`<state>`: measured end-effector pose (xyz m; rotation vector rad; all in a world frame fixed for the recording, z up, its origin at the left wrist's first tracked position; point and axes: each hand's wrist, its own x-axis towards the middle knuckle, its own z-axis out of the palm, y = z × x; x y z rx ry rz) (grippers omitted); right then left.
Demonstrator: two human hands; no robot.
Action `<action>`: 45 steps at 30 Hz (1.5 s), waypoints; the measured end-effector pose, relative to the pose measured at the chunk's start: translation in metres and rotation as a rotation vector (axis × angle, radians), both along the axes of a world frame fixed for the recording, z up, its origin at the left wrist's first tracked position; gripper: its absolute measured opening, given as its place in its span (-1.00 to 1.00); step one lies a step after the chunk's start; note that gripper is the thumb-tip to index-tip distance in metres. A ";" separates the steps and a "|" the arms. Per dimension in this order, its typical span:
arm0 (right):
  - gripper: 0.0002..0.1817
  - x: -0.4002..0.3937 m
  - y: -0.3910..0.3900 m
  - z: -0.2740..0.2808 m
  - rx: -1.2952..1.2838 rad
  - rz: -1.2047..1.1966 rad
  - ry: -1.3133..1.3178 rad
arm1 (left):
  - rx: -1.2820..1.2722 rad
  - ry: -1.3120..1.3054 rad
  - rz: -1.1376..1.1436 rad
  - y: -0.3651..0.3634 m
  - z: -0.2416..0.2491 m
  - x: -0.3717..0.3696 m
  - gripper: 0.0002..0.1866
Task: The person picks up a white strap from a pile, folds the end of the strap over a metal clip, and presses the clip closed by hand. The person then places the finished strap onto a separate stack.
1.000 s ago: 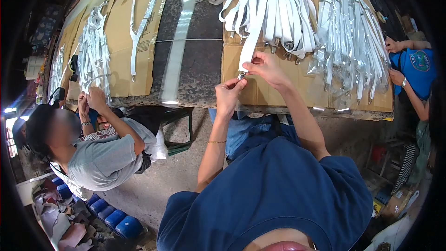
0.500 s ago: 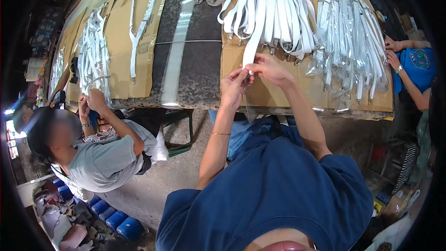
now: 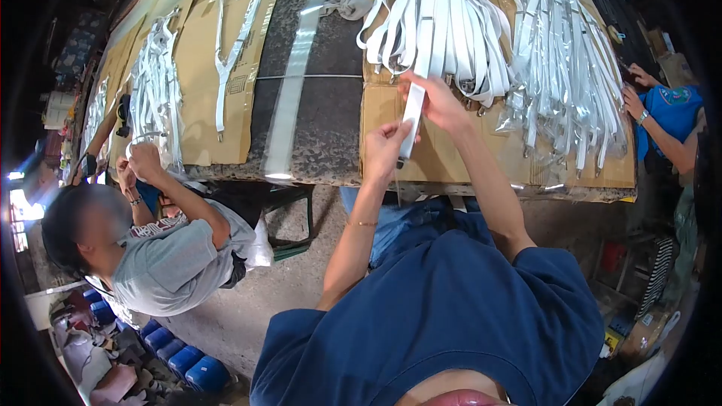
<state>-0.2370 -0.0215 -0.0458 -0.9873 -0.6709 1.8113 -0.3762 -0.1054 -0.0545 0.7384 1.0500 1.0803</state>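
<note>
My left hand pinches the lower end of a white suspender strap between thumb and fingers, close to the table's front edge. A dark clip end hangs just below those fingers. Higher up the same strap, my right hand is closed around it, the strap running across its fingers. This strap leads up into a heap of white suspenders on a cardboard sheet, with metal clips along the heap's lower side.
Right of the heap lie suspenders in clear plastic sleeves. A long clear plastic strip lies on the dark tabletop. One Y-shaped suspender rests on cardboard. A co-worker in grey works at left, another in blue at right.
My hands have moved apart along the strap: the right shifted up it, the left slightly down. More of the strap's flat face and its clip end now show between and below them.
</note>
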 end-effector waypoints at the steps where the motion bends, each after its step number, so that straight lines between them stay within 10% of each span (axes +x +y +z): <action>1: -0.72 0.002 0.006 0.001 -0.001 -0.054 -0.040 | -0.037 -0.023 0.011 -0.005 0.001 0.002 -0.77; 16: -0.68 0.005 0.023 0.003 0.047 -0.154 0.063 | -0.022 -0.106 0.060 0.012 -0.005 0.024 -0.79; 21: -0.66 0.008 -0.011 0.001 0.141 0.146 -0.031 | 0.118 -0.120 0.092 0.051 -0.005 0.027 -0.84; 45: -0.85 0.001 0.003 0.041 0.331 -0.279 0.019 | 0.271 0.081 0.167 0.040 0.047 0.028 -0.83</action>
